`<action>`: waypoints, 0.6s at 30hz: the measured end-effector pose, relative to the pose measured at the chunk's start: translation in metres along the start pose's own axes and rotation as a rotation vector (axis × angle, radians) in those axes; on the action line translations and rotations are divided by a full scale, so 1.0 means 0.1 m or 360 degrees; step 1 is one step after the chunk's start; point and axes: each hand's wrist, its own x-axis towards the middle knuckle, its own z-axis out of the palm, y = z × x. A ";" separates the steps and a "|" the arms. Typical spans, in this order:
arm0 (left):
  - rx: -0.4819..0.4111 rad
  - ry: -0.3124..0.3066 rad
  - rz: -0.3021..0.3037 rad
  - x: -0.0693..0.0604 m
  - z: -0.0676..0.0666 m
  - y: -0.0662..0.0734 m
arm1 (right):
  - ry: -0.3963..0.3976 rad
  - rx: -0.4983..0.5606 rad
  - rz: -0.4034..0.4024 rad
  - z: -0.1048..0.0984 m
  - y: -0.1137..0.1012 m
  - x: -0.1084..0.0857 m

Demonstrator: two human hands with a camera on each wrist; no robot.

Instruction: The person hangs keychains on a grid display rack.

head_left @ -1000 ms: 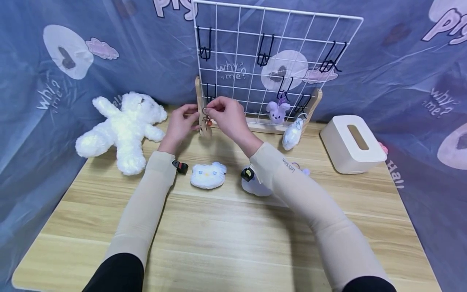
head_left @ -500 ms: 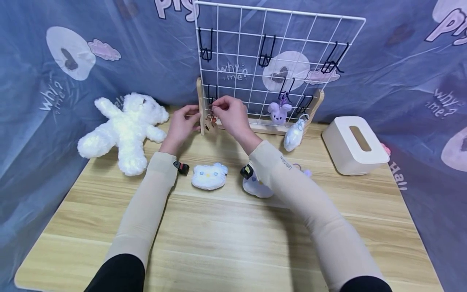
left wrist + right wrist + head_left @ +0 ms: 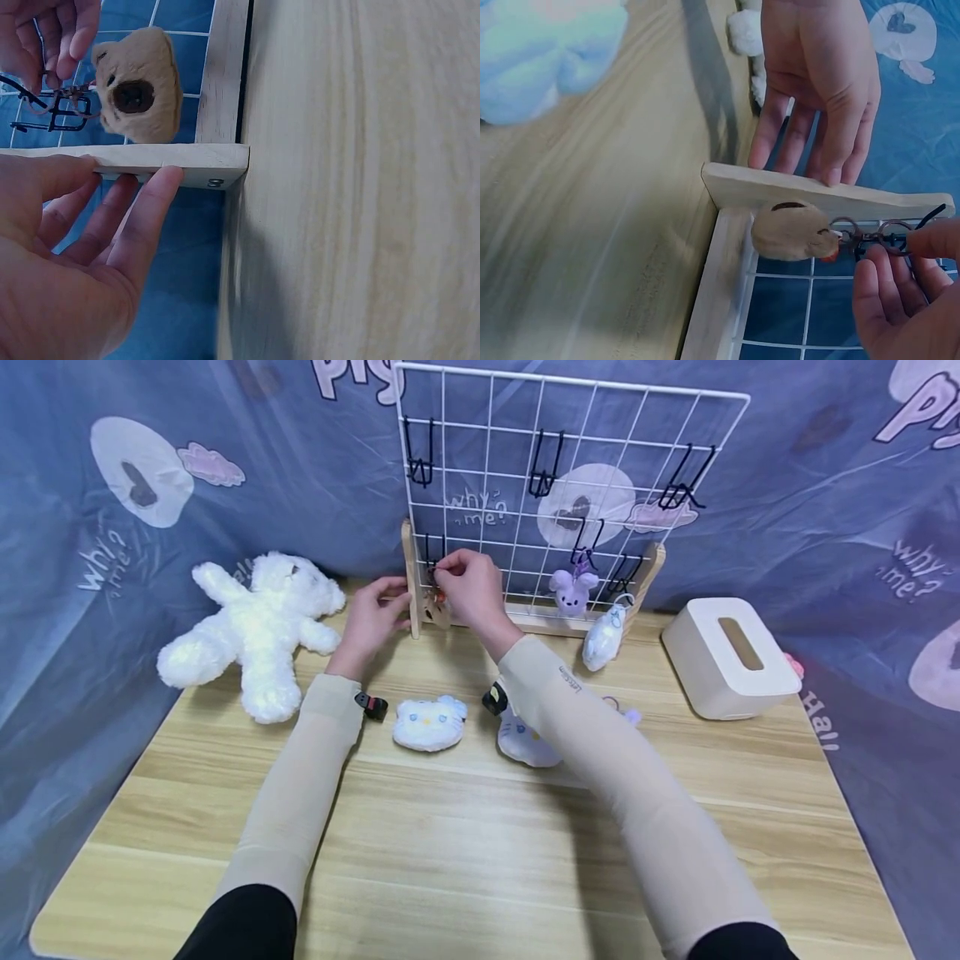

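My left hand holds the wooden side post of the wire grid rack, thumb on one face and fingertips on the other. Inside that post, my right hand pinches the metal ring of a brown plush bear keychain. The bear has a dark brown snout and dangles below the ring, with a small red-orange bit at its top. A black wire hook on the grid is right by the ring. Whether the ring is around the hook's prong, I cannot tell.
A purple mouse plush hangs on another hook, with a pale plush beside it. Two white cat-face plushes lie on the table, one partly behind the right sleeve. A white bear lies left; a tissue box stands right.
My right hand has moved slightly up and back with the bear keychain, bringing the ring to the lower left hook. The left hand stays on the post.
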 end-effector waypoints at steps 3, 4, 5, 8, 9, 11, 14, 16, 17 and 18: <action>-0.0003 0.0008 -0.0002 0.00 0.00 0.00 | 0.0032 -0.0035 0.0037 0.02 -0.02 0.04; -0.0003 0.0009 -0.0001 0.00 0.00 -0.01 | 0.0041 -0.0044 0.0043 0.03 -0.02 0.05; -0.0002 0.0011 0.0001 0.00 0.00 -0.01 | 0.0045 -0.0043 0.0048 0.03 -0.02 0.06; -0.0002 0.0011 0.0010 0.00 0.00 -0.01 | 0.0041 -0.0039 0.0074 0.14 0.19 0.28; -0.0004 0.0011 0.0013 0.00 0.00 -0.01 | 0.0040 -0.0026 0.0076 0.15 0.21 0.29; 0.0000 0.0012 0.0016 0.01 0.00 -0.01 | 0.0052 -0.0011 0.0076 0.16 0.22 0.30; 0.0001 0.0014 0.0013 0.01 0.00 -0.01 | 0.0086 -0.0023 0.0083 0.11 0.08 0.17; 0.0007 0.0014 0.0008 0.00 0.00 -0.01 | 0.0110 -0.0042 0.0075 0.08 -0.01 0.08; 0.0006 0.0014 0.0004 0.00 0.00 0.00 | 0.0115 -0.0044 0.0074 0.08 -0.02 0.07; 0.0002 0.0012 0.0005 0.00 0.00 0.00 | 0.0111 -0.0046 0.0081 0.08 -0.02 0.07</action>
